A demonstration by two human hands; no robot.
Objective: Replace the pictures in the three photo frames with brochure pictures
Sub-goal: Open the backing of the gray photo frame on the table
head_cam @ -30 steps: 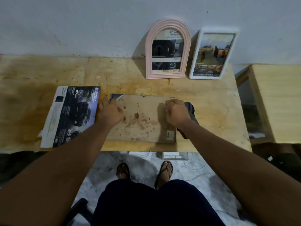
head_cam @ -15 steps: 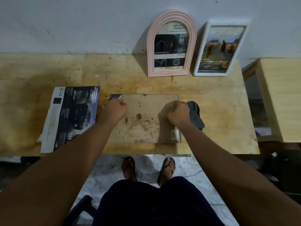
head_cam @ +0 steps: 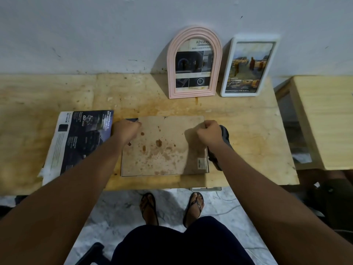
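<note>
A photo frame lies face down in front of me, its stained brown backing board [head_cam: 164,148] facing up. My left hand [head_cam: 126,130] presses with curled fingers on the board's upper left corner, where a dark strip of the frame shows. My right hand [head_cam: 209,131] is fisted over the board's upper right edge. A pink arched frame [head_cam: 194,62] and a white rectangular frame [head_cam: 249,66] lean against the wall, each holding a brochure picture. The dark car brochure [head_cam: 80,142] lies flat to the left of the board.
The stained wooden table [head_cam: 248,131] ends at a front edge near my legs. A dark grey object [head_cam: 225,138] lies under my right wrist, beside the board. A lighter wooden stand [head_cam: 324,119] is at the right. My sandalled feet are on the marble floor below.
The camera view has shifted slightly. My hands stay at the board's upper corners, the fingers curling tighter against its edges. The board and brochure have not moved.
</note>
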